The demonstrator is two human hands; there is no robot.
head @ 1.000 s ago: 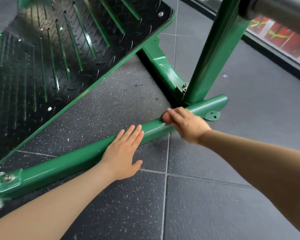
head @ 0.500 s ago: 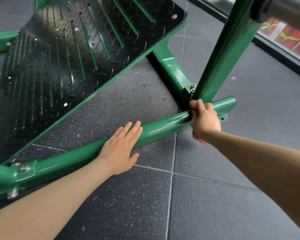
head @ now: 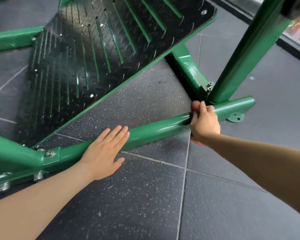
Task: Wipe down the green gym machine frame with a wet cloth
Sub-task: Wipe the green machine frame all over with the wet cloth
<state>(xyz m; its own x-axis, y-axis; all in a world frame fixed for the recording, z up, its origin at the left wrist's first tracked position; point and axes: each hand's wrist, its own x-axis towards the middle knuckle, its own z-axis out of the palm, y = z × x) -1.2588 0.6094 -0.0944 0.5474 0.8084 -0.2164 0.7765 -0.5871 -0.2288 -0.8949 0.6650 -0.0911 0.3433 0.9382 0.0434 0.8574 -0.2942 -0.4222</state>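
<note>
Green base tube (head: 156, 130): your flat, open left hand (head: 102, 153) braces it; right hand (head: 203, 122) wraps it — cloth unseen — so rub into the joint.

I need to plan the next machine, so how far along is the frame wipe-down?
Done: the base tube shines between the hands, which may be wet. In hand: the right hand grips that tube by the upright post; a dark bit shows at its fingertips, possibly the cloth. The left hand rests flat on the tube. Left, probably: post, left bracket, far bar.
</note>
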